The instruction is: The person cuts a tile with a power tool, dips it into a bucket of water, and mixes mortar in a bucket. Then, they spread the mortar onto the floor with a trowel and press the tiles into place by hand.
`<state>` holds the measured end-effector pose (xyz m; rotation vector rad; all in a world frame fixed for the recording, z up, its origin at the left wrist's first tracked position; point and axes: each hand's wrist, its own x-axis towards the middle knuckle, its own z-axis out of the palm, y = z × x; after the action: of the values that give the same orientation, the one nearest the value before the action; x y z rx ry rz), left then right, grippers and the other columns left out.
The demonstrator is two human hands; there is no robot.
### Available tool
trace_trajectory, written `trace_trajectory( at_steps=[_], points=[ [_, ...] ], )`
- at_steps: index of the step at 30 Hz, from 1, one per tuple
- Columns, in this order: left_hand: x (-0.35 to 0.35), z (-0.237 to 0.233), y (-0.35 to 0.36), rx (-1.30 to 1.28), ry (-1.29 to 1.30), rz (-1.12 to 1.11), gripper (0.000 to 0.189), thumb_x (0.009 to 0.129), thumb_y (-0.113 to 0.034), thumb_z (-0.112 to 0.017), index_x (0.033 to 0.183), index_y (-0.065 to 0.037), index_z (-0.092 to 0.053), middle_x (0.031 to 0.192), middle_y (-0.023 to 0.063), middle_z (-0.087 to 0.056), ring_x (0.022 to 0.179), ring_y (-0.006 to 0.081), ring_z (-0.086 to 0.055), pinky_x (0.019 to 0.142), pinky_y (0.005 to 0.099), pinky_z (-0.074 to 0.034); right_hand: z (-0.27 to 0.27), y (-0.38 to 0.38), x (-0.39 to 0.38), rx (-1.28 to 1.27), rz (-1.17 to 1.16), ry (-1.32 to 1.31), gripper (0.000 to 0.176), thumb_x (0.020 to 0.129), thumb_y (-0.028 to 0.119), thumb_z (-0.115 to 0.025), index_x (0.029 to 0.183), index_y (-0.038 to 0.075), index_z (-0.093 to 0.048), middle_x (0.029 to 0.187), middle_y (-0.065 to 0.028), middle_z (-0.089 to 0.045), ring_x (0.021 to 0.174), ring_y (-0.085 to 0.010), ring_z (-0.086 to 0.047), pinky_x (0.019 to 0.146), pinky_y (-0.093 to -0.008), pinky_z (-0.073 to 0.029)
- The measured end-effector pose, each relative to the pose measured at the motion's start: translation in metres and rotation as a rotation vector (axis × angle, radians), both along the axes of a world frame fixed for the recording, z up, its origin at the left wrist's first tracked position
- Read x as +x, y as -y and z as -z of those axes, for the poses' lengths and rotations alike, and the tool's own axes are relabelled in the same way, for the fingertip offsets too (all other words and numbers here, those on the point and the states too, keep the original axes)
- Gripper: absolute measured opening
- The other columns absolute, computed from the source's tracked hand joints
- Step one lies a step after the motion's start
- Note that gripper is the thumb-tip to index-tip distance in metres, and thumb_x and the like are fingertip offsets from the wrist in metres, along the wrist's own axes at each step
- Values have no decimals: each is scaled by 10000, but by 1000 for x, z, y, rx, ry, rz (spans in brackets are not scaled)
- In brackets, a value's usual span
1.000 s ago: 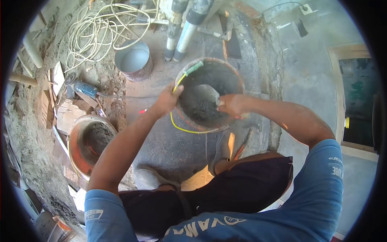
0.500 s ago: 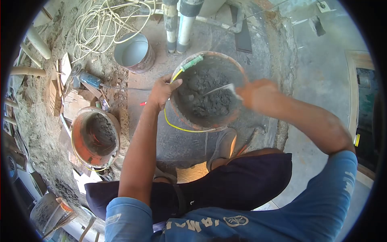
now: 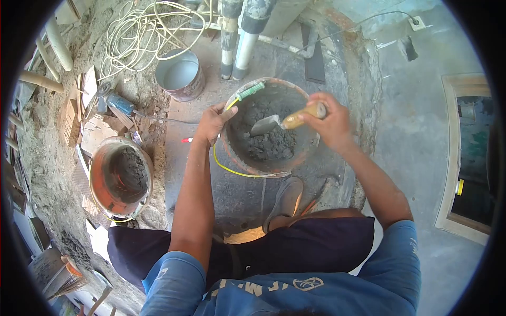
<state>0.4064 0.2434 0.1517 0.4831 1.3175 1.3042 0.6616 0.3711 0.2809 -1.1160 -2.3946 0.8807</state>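
Observation:
My right hand point(image 3: 333, 120) is wrapped round the wooden handle of a trowel point(image 3: 266, 125), its blade pointing left over the grey mortar point(image 3: 271, 143). The mortar lies in a round bucket point(image 3: 304, 158) with a worn orange rim, in front of my feet. My left hand point(image 3: 212, 124) grips that bucket's left rim, thumb on top, beside the yellow handle with its green grip point(image 3: 251, 90). A slim red-and-white stick point(image 3: 187, 140) pokes out from under my left wrist.
On the left stands a second orange bucket point(image 3: 97, 181) with mortar inside. A pail of whitish liquid point(image 3: 192, 89), a blue power tool point(image 3: 118, 104) and a coiled cable point(image 3: 134, 47) lie beyond. Upright pipes point(image 3: 245, 50) rise behind the mortar bucket.
My right hand has turned the trowel and raised it, so its wooden handle now shows above the mortar. My left hand has stayed on the rim, while the view has shifted slightly.

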Motion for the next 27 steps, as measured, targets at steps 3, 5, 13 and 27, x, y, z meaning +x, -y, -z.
trace_trajectory(
  at_steps=[3,5,13,27],
  points=[
    [-1,8,-1,-12,-40,1,329,892,-166,-675,1141,47,-645,934,62,-665,775,103,-578,697,267,-472,50,3,-64,-248,230,-611,269,800,165,-775,949,43,-587,820,-98,-674,777,-184,-664,722,-306,-511],
    [-5,1,0,-67,-118,41,328,895,-174,-672,1143,40,-648,917,48,-658,761,94,-562,683,259,-463,65,14,-64,-633,360,-963,236,805,161,-773,850,46,-572,782,-92,-664,711,-180,-660,669,-289,-515],
    [3,0,-2,-63,-238,28,296,904,-238,-673,1119,-35,-666,707,-84,-498,579,27,-400,515,207,-299,-17,39,-21,-158,-162,-1031,227,790,-83,-673,784,44,-486,666,-63,-590,584,-119,-585,522,-264,-477],
    [0,-1,0,-106,-305,38,335,898,-224,-673,1150,-3,-665,800,-34,-572,681,54,-445,602,236,-372,28,62,7,-260,-518,-914,274,718,-140,-632,685,78,-470,618,-90,-570,551,-172,-566,530,-300,-455]
  ],
)
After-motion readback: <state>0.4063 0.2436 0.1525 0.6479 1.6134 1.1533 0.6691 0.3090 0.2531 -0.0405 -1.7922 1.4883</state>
